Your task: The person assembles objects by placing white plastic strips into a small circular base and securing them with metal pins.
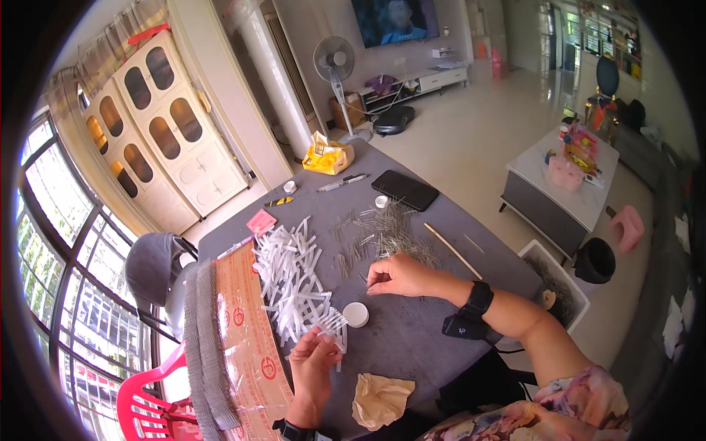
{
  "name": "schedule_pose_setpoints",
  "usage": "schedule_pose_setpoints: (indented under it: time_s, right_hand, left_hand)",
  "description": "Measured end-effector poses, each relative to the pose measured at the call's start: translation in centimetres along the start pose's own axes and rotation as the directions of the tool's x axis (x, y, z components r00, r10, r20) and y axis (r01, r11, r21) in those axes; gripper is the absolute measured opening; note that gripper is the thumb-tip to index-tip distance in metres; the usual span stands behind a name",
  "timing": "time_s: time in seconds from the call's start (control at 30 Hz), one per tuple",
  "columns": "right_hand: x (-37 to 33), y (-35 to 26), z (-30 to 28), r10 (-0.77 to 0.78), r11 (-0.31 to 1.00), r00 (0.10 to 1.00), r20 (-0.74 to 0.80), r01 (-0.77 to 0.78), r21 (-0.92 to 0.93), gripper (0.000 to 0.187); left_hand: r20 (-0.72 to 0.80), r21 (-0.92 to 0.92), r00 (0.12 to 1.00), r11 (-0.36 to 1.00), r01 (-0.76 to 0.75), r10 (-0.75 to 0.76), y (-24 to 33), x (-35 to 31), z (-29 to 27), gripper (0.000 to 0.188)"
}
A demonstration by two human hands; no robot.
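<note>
My left hand (312, 360) is closed, its fingertips pinching a small fan of narrow white strips (332, 323) at the near end of a loose pile of white strips (288, 275). Right of that fan sits a small round white tub (356, 314). Over the table, my right hand (401, 275) has thumb and fingers pressed together; whatever is in the pinch is too thin to make out. It is at the near edge of a scattered heap of thin metal pins (390, 231). A crumpled tan paper (382, 400) lies close to me.
On the dark grey table (434, 353) are a black phone (404, 190), a thin wooden stick (452, 251), a pen (343, 183), a pink packet (261, 222) and a yellow tissue pack (327, 156). Brown printed cardboard (246, 331) covers the left side. A white bin (555, 287) stands right.
</note>
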State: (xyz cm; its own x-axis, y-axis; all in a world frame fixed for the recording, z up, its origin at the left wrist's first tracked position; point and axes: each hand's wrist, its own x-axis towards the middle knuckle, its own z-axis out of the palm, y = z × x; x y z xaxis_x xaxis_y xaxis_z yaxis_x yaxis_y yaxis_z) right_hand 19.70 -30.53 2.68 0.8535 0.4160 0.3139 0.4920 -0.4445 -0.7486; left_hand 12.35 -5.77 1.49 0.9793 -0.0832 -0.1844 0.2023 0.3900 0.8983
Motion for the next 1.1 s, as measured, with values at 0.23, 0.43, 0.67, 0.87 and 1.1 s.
schedule_pose_setpoints:
  time_s: [0.23,0.43,0.67,0.87,1.1]
  right_hand:
    - [-0.3,1.6,1.6,-0.087,0.992,0.992,-0.086,0.079,-0.098,0.013]
    - [0.2,-0.1,1.1,-0.128,0.989,0.971,-0.205,0.110,-0.095,0.012]
    - [0.0,-2.6,2.3,0.109,0.923,0.983,-0.148,-0.044,0.381,0.009]
    - [0.4,-3.5,3.9,-0.275,0.951,0.951,-0.143,0.247,-0.187,0.011]
    - [0.0,-3.4,4.2,-0.292,0.899,0.955,-0.050,0.256,-0.355,0.011]
  left_hand:
    - [0.041,-0.103,0.998,0.993,0.049,-0.045,0.3,0.0,0.2,0.026]
    - [-0.005,-0.093,0.998,0.994,0.061,-0.061,0.5,-0.7,-0.3,0.031]
    - [0.089,-0.060,0.991,0.992,0.110,-0.104,0.4,0.6,0.3,0.031]
    - [0.103,-0.138,0.990,0.984,0.113,-0.099,0.1,0.5,-0.4,0.020]
    - [0.138,-0.184,0.980,0.969,0.167,-0.143,0.3,0.1,-0.5,0.022]
